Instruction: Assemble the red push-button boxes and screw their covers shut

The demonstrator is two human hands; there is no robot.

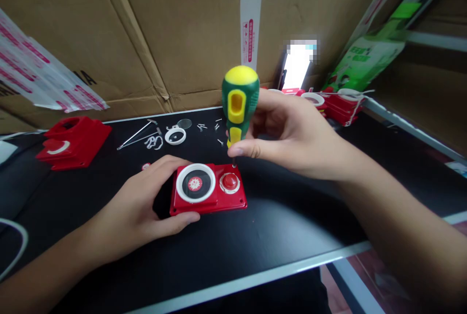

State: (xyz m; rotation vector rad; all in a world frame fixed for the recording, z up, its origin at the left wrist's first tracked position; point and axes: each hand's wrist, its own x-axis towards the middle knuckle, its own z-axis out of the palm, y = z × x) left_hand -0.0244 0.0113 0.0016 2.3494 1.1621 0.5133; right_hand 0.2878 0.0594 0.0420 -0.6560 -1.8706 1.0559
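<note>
Two hands (146, 202) (292, 134), one screwdriver (239, 100), one red panel (207, 188).

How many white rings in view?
4, maybe more hidden. One set in the red panel the left hand grips, around the dial; one loose behind it; one on the stacked red parts far right; one partly visible in the red housing left.

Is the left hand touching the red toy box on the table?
Touching. The head view shows the left hand gripping the left end of the red toy box, thumb against its front edge, fingers over its back edge.
</note>
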